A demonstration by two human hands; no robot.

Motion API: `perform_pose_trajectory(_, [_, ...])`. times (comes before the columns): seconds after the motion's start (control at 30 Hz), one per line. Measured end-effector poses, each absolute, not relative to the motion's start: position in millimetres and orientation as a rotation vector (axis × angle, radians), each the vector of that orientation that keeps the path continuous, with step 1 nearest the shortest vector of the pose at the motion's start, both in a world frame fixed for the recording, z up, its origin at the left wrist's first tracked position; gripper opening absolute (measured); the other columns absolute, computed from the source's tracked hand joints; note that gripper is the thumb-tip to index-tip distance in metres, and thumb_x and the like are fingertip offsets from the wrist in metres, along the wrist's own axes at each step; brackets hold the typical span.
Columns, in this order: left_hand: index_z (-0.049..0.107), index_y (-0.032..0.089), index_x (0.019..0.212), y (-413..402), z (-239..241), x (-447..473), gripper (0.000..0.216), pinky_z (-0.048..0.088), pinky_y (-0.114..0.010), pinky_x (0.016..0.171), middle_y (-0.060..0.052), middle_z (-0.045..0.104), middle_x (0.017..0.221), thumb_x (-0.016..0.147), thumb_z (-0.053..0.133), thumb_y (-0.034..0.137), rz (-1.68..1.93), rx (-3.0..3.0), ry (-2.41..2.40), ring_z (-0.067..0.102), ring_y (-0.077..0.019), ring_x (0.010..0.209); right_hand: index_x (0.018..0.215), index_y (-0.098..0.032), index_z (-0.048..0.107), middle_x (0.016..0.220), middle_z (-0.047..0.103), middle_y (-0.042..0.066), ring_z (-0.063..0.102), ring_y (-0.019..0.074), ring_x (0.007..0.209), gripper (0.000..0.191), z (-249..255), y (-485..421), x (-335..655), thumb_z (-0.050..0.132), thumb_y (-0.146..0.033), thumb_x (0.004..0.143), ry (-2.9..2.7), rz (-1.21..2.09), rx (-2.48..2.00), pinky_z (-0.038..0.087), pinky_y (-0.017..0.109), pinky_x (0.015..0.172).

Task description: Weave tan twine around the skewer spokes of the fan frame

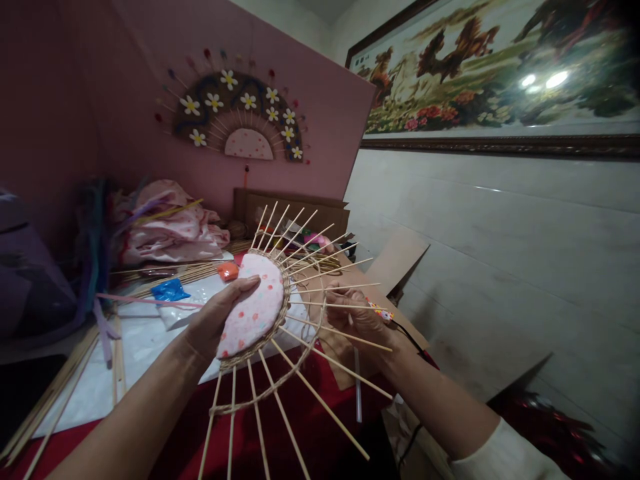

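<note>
A half-round piece covered in pink dotted fabric [267, 300] is tilted in front of me, with braided cord along its curved edge. Thin wooden sticks [345, 372] fan out from that edge. My left hand [213, 320] grips the flat side of the piece, thumb over the fabric and its other fingers hidden behind. A strand of twine [301, 365] runs in an arc across the sticks, apart from the fabric edge. On the right, my right hand [355, 317] is closed among the sticks, its fingertips pinching the twine beside one of them.
A finished-looking flowered fan [249, 100] hangs on the pink board. Behind my hands lie an orange packet [228, 270], a blue packet [169, 290], crumpled pink cloth [170, 230] and loose sticks [50, 393]. A glue gun with a patterned body [381, 311] lies right of my right hand.
</note>
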State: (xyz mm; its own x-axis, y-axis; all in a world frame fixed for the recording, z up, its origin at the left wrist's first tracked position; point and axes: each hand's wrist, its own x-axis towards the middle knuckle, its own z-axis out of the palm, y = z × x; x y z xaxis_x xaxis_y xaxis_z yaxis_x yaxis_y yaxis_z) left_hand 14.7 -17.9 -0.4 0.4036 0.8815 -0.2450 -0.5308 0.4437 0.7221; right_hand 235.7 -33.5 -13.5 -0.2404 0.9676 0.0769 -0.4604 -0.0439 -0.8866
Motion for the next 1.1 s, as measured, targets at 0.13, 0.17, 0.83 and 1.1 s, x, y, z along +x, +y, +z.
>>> perform_pose_trajectory(0.13, [0.068, 0.0, 0.084, -17, -1, 15, 0.026, 0.056, -0.029, 0.055, -0.018, 0.072, 0.071, 0.083, 0.049, 0.018, 0.959, 0.614, 0.664, 0.068, -0.0219, 0.057, 0.059, -0.016, 0.049, 0.051, 0.028, -0.01, 0.017, 0.0019, 0.042, 0.029, -13, -35, 234, 0.077, -0.019, 0.057, -1.055, 1.523, -0.745, 0.016, 0.014, 0.038])
perform_pose_trajectory(0.17, [0.068, 0.001, 0.083, -17, -1, 14, 0.026, 0.056, -0.029, 0.055, -0.018, 0.072, 0.071, 0.082, 0.049, 0.018, 0.962, 0.618, 0.662, 0.068, -0.0219, 0.057, 0.058, -0.016, 0.049, 0.051, 0.029, -0.01, 0.017, 0.002, 0.042, 0.029, -13, -35, 233, 0.077, -0.02, 0.058, -1.054, 1.507, -0.752, 0.016, 0.014, 0.038])
perform_pose_trajectory(0.83, [0.067, 0.002, 0.085, -21, 1, 14, 0.026, 0.057, -0.03, 0.057, -0.019, 0.072, 0.072, 0.082, 0.049, 0.02, 0.9, 0.571, 0.651, 0.069, -0.024, 0.059, 0.059, -0.015, 0.054, 0.047, 0.031, -0.009, 0.018, 0.0031, 0.042, 0.024, -25, -38, 239, 0.077, -0.024, 0.06, -1.12, 1.705, -0.687, 0.014, 0.016, 0.039])
perform_pose_trajectory(1.1, [0.066, 0.002, 0.086, -22, 3, 16, 0.022, 0.057, -0.029, 0.054, -0.017, 0.072, 0.07, 0.079, 0.053, 0.017, 0.941, 0.566, 0.727, 0.068, -0.0227, 0.055, 0.052, -0.017, 0.045, 0.047, 0.029, -0.009, 0.02, 0.0044, 0.042, 0.033, -23, -39, 240, 0.076, -0.026, 0.062, -1.131, 1.756, -0.687, 0.018, 0.017, 0.039])
